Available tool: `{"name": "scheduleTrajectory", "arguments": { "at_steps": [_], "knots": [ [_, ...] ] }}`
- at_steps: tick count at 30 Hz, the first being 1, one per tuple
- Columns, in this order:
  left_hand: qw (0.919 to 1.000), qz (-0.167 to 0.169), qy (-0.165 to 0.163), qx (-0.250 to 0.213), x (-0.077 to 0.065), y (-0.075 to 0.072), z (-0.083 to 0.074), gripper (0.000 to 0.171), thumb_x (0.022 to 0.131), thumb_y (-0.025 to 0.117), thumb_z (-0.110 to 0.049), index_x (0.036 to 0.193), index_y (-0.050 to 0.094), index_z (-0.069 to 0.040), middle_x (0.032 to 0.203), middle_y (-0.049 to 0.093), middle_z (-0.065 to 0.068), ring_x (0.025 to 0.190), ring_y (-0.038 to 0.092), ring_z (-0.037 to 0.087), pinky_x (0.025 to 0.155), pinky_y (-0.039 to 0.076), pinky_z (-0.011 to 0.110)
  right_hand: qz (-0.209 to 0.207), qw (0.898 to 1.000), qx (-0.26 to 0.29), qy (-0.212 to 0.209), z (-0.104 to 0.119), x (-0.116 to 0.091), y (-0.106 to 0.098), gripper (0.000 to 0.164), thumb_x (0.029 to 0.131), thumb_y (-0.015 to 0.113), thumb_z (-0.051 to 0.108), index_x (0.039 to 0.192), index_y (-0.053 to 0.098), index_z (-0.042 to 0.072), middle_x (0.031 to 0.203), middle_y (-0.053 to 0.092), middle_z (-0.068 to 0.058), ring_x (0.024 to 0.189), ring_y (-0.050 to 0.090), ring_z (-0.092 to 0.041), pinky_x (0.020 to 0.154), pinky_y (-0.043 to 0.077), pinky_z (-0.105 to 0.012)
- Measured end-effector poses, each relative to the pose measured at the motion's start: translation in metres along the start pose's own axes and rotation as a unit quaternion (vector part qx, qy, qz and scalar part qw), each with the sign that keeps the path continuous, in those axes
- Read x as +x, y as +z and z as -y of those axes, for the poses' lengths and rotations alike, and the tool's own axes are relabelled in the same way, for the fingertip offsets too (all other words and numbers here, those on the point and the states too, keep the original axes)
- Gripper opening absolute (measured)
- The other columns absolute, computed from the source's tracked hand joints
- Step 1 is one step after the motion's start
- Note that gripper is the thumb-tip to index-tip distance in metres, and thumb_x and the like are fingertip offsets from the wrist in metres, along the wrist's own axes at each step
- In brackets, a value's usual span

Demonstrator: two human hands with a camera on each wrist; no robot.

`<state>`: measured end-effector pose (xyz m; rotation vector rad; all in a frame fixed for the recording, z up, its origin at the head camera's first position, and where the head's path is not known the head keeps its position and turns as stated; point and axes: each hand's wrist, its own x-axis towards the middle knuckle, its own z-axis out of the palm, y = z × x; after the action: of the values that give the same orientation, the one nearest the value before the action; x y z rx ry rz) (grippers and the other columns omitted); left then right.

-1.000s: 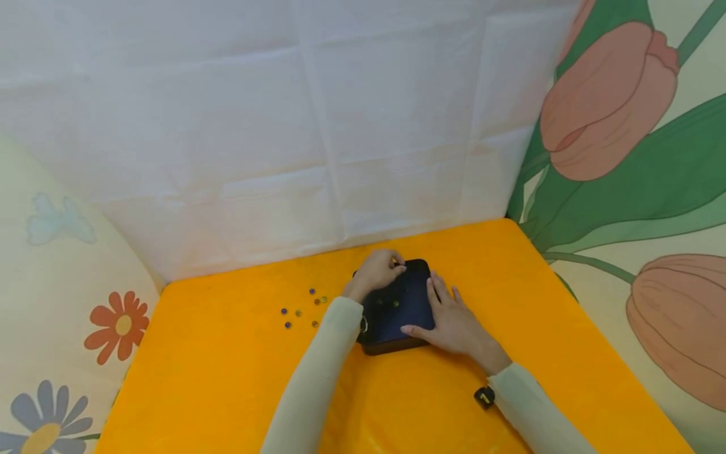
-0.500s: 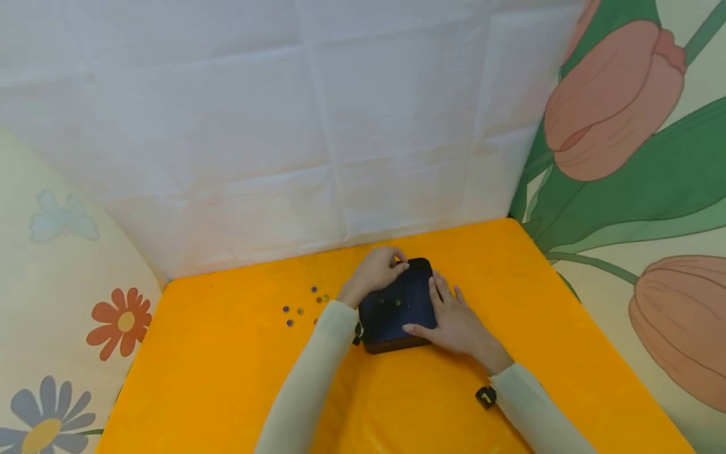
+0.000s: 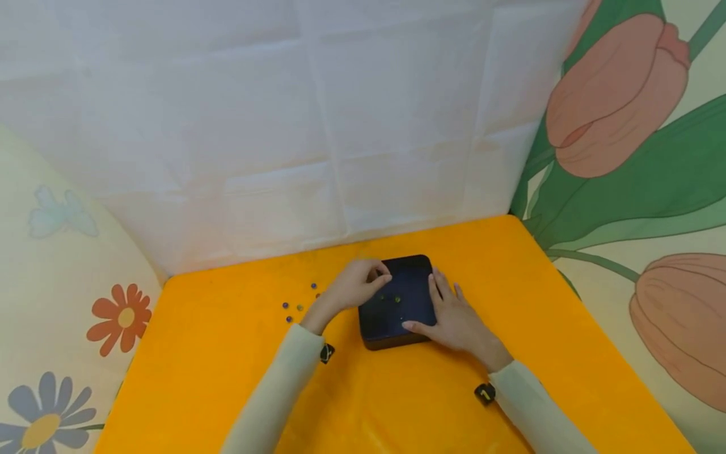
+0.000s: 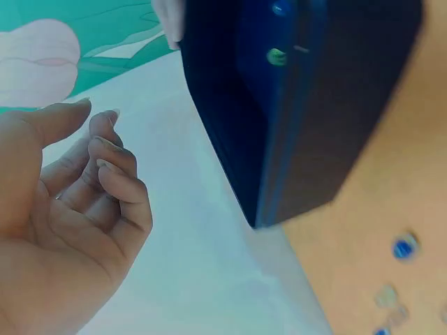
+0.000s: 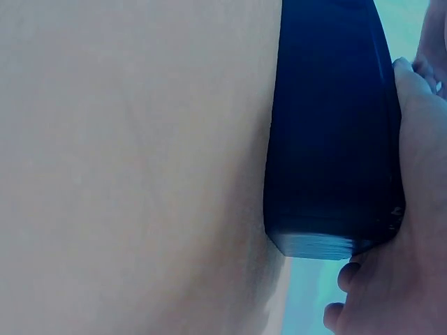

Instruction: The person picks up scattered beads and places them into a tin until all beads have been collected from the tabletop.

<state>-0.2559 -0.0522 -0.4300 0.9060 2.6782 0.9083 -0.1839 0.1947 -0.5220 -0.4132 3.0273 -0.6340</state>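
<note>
A black square tray with raised walls stands on the table. Inside it lie a green glass marble and a few dim ones, partly hard to see. My left hand is above the tray's left edge. In the left wrist view its fingers are loosely curled, thumb apart from them, with nothing visible between them. My right hand holds the tray at its right side, thumb over the front rim and fingers along the right wall. Left of the tray several small marbles, including a blue one, lie loose.
An orange cloth covers the table. A white sheet hangs along the back edge, with flower-printed curtains at both sides. Each wrist carries a small black device.
My left hand has drawn back from the tray's far rim, leftward and toward me, uncovering more of the tray. The right hand stays on the tray, which has hardly moved.
</note>
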Motion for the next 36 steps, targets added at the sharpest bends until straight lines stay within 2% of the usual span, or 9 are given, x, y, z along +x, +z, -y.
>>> {"name": "scheduleTrajectory", "arguments": {
  "at_steps": [4,8,13,18,24,28,36],
  "knots": [
    [0.9998,-0.001,-0.019,-0.006,-0.026,-0.006,0.005,0.024,0.108,0.061,-0.027,0.119,0.073,-0.009,0.091,0.072,0.001,0.07,0.059,0.012,0.067,0.053,0.028,-0.001,1.0,-0.001,0.003,0.0,0.001,0.001,0.125,0.088,0.053,0.087,0.167,0.011,0.0,0.178,0.001,-0.019,0.164,0.015,-0.039,0.131,0.012,-0.062],
    [0.9991,-0.018,-0.038,-0.002,-0.05,-0.01,0.016,0.023,0.108,0.062,-0.029,0.117,0.074,-0.012,0.092,0.073,0.005,0.071,0.056,0.013,0.066,0.049,0.029,0.001,1.0,0.0,0.005,-0.001,0.001,0.003,0.126,0.087,0.053,0.088,0.167,0.01,0.0,0.178,-0.001,-0.018,0.165,0.014,-0.039,0.132,0.012,-0.061],
    [0.9981,-0.032,-0.052,0.009,-0.078,-0.009,0.033,0.024,0.108,0.062,-0.029,0.118,0.074,-0.011,0.096,0.075,0.006,0.075,0.058,0.01,0.07,0.05,0.026,0.004,1.0,0.007,0.007,-0.003,-0.001,0.005,0.126,0.088,0.054,0.087,0.168,0.009,0.001,0.178,-0.002,-0.017,0.165,0.012,-0.038,0.132,0.011,-0.061],
    [0.9963,-0.032,-0.08,0.0,-0.102,-0.003,0.049,0.023,0.107,0.063,-0.025,0.118,0.075,-0.008,0.096,0.076,0.007,0.075,0.059,0.009,0.065,0.05,0.025,0.006,1.0,0.015,0.004,-0.001,0.0,0.003,0.125,0.089,0.054,0.086,0.168,0.007,0.002,0.178,-0.003,-0.016,0.165,0.013,-0.037,0.132,0.009,-0.061],
    [0.9909,-0.031,-0.131,-0.004,-0.124,0.015,0.066,0.017,0.104,0.068,-0.025,0.112,0.077,-0.012,0.09,0.075,-0.001,0.074,0.059,0.007,0.064,0.05,0.023,0.008,1.0,0.013,0.008,-0.001,0.002,0.0,0.125,0.089,0.054,0.086,0.168,0.006,0.002,0.178,-0.005,-0.015,0.166,0.01,-0.037,0.132,0.009,-0.06],
    [0.9889,-0.037,-0.143,-0.014,-0.135,0.029,0.075,0.015,0.101,0.071,-0.023,0.111,0.076,-0.012,0.083,0.071,-0.005,0.068,0.056,0.006,0.06,0.047,0.022,0.009,1.0,0.013,0.008,-0.002,0.002,0.0,0.126,0.088,0.054,0.086,0.168,0.005,0.003,0.178,-0.006,-0.014,0.166,0.01,-0.036,0.132,0.009,-0.06],
    [0.9804,-0.079,-0.179,-0.021,-0.147,0.049,0.077,0.019,0.098,0.077,-0.02,0.114,0.073,-0.011,0.07,0.06,-0.006,0.058,0.048,0.006,0.056,0.041,0.023,0.01,1.0,0.014,0.009,-0.003,0.002,0.001,0.126,0.088,0.054,0.087,0.168,0.006,0.003,0.178,-0.006,-0.014,0.166,0.009,-0.036,0.132,0.009,-0.06]
  ]
}}
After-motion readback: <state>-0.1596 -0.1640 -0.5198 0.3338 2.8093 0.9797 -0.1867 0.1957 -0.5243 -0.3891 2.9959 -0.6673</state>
